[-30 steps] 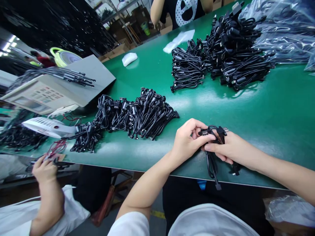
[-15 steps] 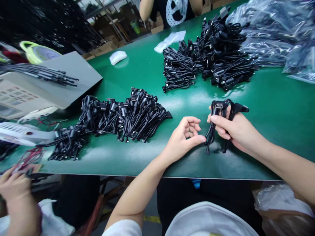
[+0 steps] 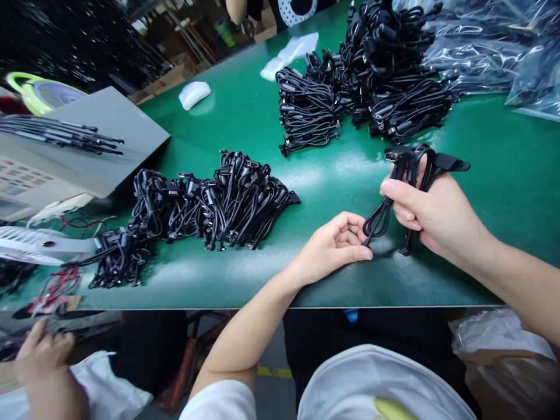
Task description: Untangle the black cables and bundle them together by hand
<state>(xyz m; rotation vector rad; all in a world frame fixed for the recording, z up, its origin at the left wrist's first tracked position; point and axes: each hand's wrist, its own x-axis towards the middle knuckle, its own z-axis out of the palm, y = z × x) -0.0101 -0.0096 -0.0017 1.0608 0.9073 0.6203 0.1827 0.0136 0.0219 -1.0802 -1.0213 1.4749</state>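
Note:
Folded black cables (image 3: 380, 217) are gripped in my right hand (image 3: 441, 210), with a USB-type plug standing out at the top and a wider black end jutting to the right. My left hand (image 3: 335, 248) pinches the lower end of one of these cables between thumb and fingertips; the very tip is hidden. A long heap of bundled black cables (image 3: 238, 204) lies to the left of my left hand. Beyond my hands, a taller heap of black cables (image 3: 308, 111) rests on the green table (image 3: 245, 280).
Clear plastic bags (image 3: 485, 52) lie at the back right. Two white packets (image 3: 195, 94) (image 3: 292, 53) rest farther back. A grey machine (image 3: 126, 122) with cables on it stands at the left, beside a white device (image 3: 44, 242). A co-worker's hand (image 3: 44, 350) shows at lower left.
My right hand has moved up and right, tilting the cables. My left hand, earlier with its thumb at the cables and fingers curled, now pinches a cable's lower end. The co-worker's hand shifted.

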